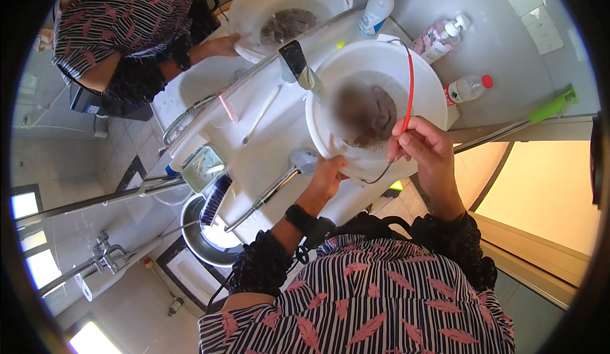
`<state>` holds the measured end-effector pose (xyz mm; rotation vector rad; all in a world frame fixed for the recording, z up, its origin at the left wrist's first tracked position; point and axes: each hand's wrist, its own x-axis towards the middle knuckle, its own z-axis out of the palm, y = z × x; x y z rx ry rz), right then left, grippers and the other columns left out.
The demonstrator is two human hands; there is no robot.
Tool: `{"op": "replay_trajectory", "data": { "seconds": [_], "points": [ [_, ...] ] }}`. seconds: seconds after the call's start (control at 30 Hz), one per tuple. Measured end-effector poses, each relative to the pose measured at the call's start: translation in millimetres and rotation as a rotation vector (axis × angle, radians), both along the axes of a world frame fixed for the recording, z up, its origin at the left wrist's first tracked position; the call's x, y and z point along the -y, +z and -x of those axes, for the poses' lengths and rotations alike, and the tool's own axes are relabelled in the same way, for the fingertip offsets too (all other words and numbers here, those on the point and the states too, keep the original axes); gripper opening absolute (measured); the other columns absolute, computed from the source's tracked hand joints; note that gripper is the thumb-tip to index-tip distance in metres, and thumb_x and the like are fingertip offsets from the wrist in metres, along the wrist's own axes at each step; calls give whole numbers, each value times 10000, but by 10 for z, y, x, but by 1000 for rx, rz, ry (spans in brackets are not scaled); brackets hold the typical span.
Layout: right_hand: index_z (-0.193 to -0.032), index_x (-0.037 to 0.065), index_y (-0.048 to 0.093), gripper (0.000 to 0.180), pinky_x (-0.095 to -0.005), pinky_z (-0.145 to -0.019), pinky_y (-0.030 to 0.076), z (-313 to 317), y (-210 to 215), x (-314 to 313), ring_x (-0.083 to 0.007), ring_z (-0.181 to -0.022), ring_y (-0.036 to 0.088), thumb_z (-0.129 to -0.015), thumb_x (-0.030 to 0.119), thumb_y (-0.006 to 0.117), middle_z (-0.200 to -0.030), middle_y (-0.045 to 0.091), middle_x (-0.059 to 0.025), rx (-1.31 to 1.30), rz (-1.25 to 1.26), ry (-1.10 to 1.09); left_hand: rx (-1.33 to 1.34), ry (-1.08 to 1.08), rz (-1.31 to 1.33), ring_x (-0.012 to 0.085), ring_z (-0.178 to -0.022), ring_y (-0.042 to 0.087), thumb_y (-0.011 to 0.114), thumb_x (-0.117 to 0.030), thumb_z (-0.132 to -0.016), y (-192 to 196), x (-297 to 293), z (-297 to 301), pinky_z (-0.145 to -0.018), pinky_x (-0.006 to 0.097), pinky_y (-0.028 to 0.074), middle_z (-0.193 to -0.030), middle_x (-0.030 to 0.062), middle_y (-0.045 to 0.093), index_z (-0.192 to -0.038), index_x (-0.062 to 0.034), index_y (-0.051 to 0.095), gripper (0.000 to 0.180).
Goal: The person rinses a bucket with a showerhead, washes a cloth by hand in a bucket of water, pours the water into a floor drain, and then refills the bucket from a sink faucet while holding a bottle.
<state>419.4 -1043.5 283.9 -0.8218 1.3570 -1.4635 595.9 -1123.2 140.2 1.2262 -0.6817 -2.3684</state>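
Note:
A white bucket (422, 93) stands in the white washbasin, below the tap (297, 61). In its cloudy, sudsy water lies a dark brownish, crumpled, cloth-like heap (383, 109), partly blurred. My left hand (328, 175) is closed on the bucket's near left rim, its thumb along the edge. The bucket's wire handle has a red grip sleeve (410, 77) and arches over the right side. My right hand (424, 143) is closed round the lower end of that sleeve, above the near right rim.
Behind the bucket stand a white red-capped bottle (377, 12), a pump bottle (441, 39) and a clear red-capped bottle (469, 89). A toothbrush (262, 115), shower head (304, 161), soap dish (203, 166) and brush (216, 199) lie leftward. A mirror (210, 100) edges the counter.

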Motion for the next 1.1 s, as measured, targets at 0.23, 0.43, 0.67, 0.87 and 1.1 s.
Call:
{"op": "replay_trajectory", "data": {
  "seconds": [0.23, 0.43, 0.67, 0.87, 1.1],
  "points": [
    [-922, -15, 543, 132, -261, -628, 482, -173, -19, 246, -117, -696, 599, -879, 102, 501, -732, 603, -73, 123, 65, 123, -6, -17, 204, 261, -1002, 550, 454, -63, -792, -242, -129, -531, -714, 422, 523, -1173, 120, 471, -1276, -66, 346, 496],
    [-962, -28, 494, 124, -246, -674, 483, -350, 22, 555, -133, -781, 621, -868, 49, 469, -802, 627, -106, 167, 146, 253, -31, -115, 151, 178, -1123, 455, 550, -370, -863, 24, 364, -784, -983, 361, 349, -1186, -7, 477, -1286, -93, 374, 536],
    [-968, -26, 498, 193, -284, -715, 487, -399, -11, 463, -210, -819, 646, -814, 74, 557, -832, 643, -131, 83, 101, 277, 184, -389, 251, 142, -1058, 490, 548, -335, -869, 259, 798, -992, -892, 307, 426, -1142, 10, 491, -1236, -114, 386, 458],
    [-1016, -9, 508, 206, -273, -707, 495, -303, -130, 193, -163, -835, 629, -860, 116, 554, -869, 646, -89, 167, 79, 215, 337, -158, 163, 258, -1016, 562, 488, -75, -797, 593, 532, -1012, -812, 367, 515, -1199, 141, 479, -1388, -60, 196, 659],
    [-985, 2, 540, 156, -238, -620, 467, -168, -167, 80, -173, -730, 629, -890, 112, 485, -823, 635, -110, 469, -39, 156, 548, -153, 232, 245, -876, 614, 485, -59, -730, 838, 146, -937, -582, 316, 533, -1056, 128, 497, -1388, -38, 174, 727]
  ]
}}
